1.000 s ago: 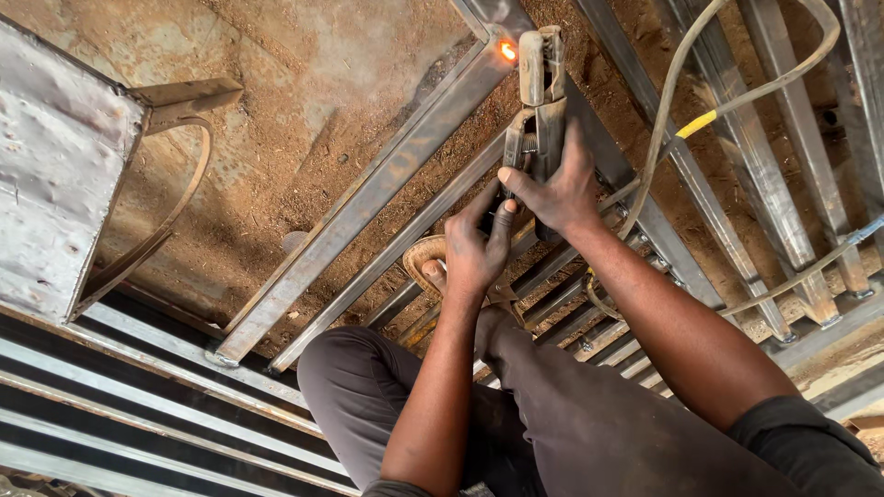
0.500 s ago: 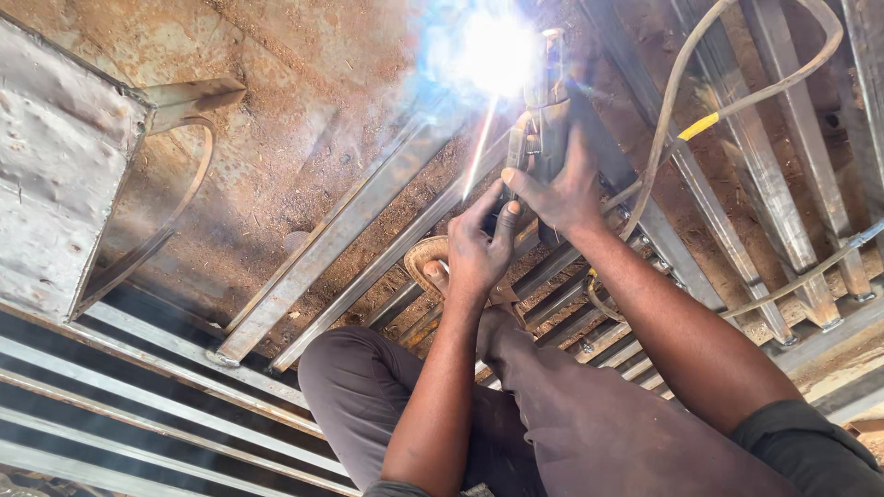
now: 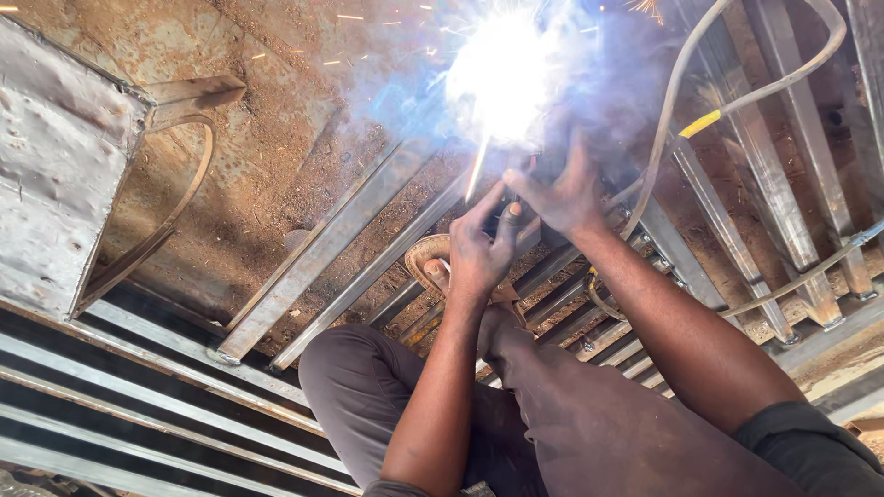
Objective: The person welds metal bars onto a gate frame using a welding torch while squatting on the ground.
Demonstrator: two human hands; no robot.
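A blinding white welding arc (image 3: 502, 78) burns at the top centre, throwing sparks and bluish smoke. My right hand (image 3: 562, 189) grips the electrode holder just below the glare; the holder itself is mostly washed out. A thin welding rod (image 3: 476, 168) runs from the hands up into the arc. My left hand (image 3: 479, 244) is closed beside the right one, steadying the holder or rod from the left. Both hands sit over long steel bars (image 3: 322, 253) lying on the dirt floor.
A grey metal box (image 3: 60, 156) with a curved bar stands at the left. More steel bars (image 3: 764, 156) lie at the right, crossed by a pale cable (image 3: 672, 120). My knees (image 3: 368, 377) and sandalled foot (image 3: 433, 258) are below the hands.
The arc has gone from a small orange glow to a large white flare with sparks and smoke. Both hands stay at the holder, barely moved.
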